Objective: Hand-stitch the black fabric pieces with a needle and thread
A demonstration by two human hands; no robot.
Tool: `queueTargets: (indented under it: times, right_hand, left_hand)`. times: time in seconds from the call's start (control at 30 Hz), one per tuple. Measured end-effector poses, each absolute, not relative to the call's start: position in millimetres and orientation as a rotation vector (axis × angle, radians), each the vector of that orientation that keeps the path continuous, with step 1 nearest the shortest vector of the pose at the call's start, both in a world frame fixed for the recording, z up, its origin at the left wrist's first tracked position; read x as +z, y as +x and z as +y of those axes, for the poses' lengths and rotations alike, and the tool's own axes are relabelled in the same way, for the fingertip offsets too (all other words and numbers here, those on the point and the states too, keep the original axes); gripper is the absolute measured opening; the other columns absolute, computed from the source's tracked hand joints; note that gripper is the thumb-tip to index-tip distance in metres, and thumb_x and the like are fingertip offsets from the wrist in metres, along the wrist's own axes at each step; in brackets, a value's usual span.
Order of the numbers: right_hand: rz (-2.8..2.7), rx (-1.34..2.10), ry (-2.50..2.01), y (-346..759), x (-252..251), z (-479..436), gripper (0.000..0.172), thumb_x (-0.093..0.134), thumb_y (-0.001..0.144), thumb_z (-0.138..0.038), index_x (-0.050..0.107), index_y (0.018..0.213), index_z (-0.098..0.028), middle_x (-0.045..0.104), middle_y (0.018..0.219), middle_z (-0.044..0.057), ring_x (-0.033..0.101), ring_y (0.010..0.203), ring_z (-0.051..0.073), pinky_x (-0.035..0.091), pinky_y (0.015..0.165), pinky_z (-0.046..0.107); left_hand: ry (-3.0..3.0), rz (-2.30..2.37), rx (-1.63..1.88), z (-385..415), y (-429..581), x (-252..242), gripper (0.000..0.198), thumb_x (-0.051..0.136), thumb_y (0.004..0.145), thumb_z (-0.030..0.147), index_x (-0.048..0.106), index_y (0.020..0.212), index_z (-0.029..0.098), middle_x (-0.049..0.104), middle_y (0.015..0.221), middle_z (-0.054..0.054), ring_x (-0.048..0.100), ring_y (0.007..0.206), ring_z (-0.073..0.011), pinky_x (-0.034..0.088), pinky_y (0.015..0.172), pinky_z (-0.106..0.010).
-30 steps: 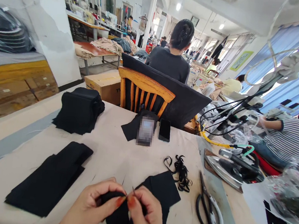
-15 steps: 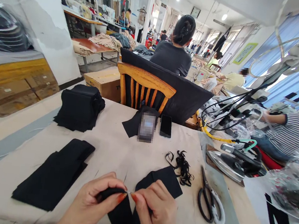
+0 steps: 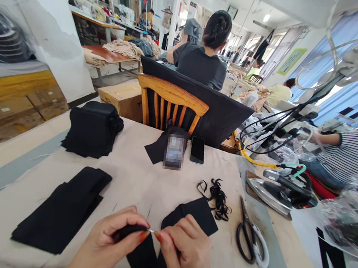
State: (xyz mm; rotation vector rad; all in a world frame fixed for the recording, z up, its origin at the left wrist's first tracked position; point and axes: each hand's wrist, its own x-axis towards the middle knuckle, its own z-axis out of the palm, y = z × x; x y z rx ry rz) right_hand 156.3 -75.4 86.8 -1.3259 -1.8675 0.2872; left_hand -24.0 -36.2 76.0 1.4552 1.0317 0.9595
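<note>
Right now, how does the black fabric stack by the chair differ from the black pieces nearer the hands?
The far stack is tall and bunched; the near pieces lie flat in few layers. The far stack is compact; the near pieces spread long. Both are black fabric.

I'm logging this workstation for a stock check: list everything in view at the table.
cloth-covered table: one, beige, foreground
black fabric piece: one, black, under both hands
flat black fabric stack: one, black, left of hands
folded black fabric pile: one, black, far left
tangled black elastic loops: one bunch, black, right of centre
black-handled scissors: one pair, black and white, beside the loops
steam iron: one, silver and black, right edge
black phone: one, black, far edge
wooden chair: one, orange-brown, behind the table
left hand: one, bare, pinching the fabric piece
right hand: one, bare, pinching it too
</note>
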Motion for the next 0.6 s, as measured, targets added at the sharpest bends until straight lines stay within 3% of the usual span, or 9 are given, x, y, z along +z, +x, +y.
queueTargets:
  times: [0.6]
  right_hand:
    - [-2.203, 0.0, -1.293, 165.6, 110.0, -66.8, 0.037, 0.05, 0.094, -0.027, 0.056, 0.059, -0.018, 0.054, 0.055, 0.002, 0.046, 0.054, 0.015, 0.03, 0.052, 0.03]
  left_hand:
    - [1.629, 0.98, 0.741, -31.3, -33.7, 84.0, 0.015, 0.063, 0.082, 0.025, 0.07, 0.068, 0.023, 0.055, 0.059, 0.004, 0.052, 0.058, -0.0135, 0.039, 0.055, -0.022]
